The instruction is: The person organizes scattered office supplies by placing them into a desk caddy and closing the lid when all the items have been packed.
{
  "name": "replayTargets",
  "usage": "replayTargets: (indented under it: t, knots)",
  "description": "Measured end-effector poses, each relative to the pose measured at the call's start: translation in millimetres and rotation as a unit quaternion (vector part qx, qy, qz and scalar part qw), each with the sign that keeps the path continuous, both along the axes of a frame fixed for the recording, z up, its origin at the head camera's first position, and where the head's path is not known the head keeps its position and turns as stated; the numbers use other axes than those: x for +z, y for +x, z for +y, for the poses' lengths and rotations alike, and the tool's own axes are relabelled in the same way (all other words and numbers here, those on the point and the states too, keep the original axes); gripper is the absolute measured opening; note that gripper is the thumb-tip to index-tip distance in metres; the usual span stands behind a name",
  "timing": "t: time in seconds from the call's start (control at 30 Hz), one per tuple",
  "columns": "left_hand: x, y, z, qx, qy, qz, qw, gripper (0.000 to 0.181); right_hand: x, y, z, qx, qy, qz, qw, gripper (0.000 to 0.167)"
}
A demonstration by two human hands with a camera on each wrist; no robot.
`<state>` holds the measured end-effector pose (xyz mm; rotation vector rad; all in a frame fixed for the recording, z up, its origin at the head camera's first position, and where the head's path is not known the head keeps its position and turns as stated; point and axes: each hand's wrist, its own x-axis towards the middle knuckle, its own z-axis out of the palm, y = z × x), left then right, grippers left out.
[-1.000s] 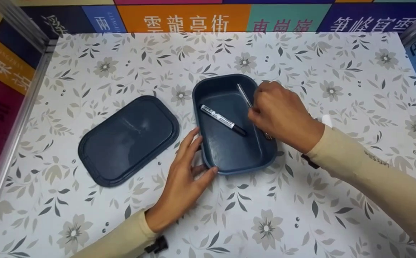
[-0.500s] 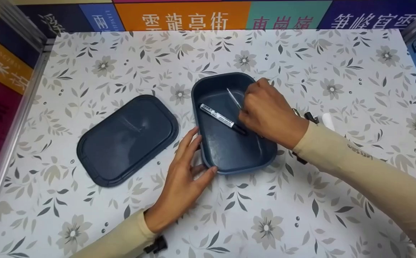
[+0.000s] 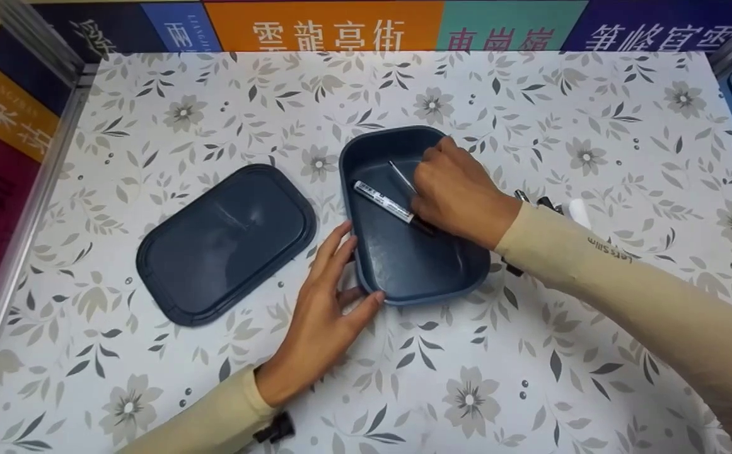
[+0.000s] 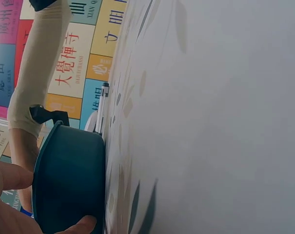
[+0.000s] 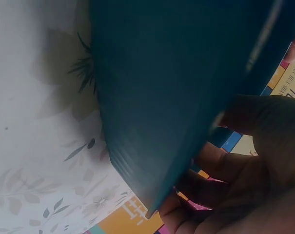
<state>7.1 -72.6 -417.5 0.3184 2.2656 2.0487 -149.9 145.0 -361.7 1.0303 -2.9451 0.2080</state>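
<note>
A dark blue plastic box [image 3: 403, 271] stands without its lid on the table. Inside it lies a white marker [image 3: 378, 200] with a black cap, the cap end partly behind my right hand. My right hand [image 3: 457, 189] reaches over the box's right rim and holds a slim silver pen [image 3: 401, 176], whose far end points up and left; the rest is hidden by the hand. Around the near-left corner, my left hand [image 3: 321, 328] rests its fingers and thumb against the wall and rim. The left wrist view also shows the box's outer wall [image 4: 71, 170].
The matching dark blue lid [image 3: 227, 246] lies flat to the left. Right of the box, a white object [image 3: 579, 213] and black and silver slim items [image 3: 547, 203] are partly covered by my right forearm. Printed panels [image 3: 328, 28] border the flower-patterned table.
My right hand has moved left and farther over the box, carrying the slim pen toward the marker. More of the items right of the box show now. My left hand stays put.
</note>
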Motion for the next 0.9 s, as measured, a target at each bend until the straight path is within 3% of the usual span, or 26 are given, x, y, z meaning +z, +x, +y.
replayTargets:
  t: [0.27, 0.63, 0.9]
  knots:
    - [-0.2, -0.3, -0.4, 0.0, 0.001, 0.002, 1.0, 0.089, -1.2, -10.3, -5.0, 0.01, 0.031, -0.031, 0.999, 0.023]
    - [0.2, 0.2, 0.0, 0.0, 0.006, -0.003, 1.0, 0.089, -5.3, -17.2, -9.3, -0.017, 0.061, -0.096, 0.9934, 0.021]
    - [0.2, 0.7, -1.1, 0.0, -0.008, 0.001, 1.0, 0.087, -8.1, -20.5, -12.3, -0.019, 0.068, -0.098, 0.9927, 0.016]
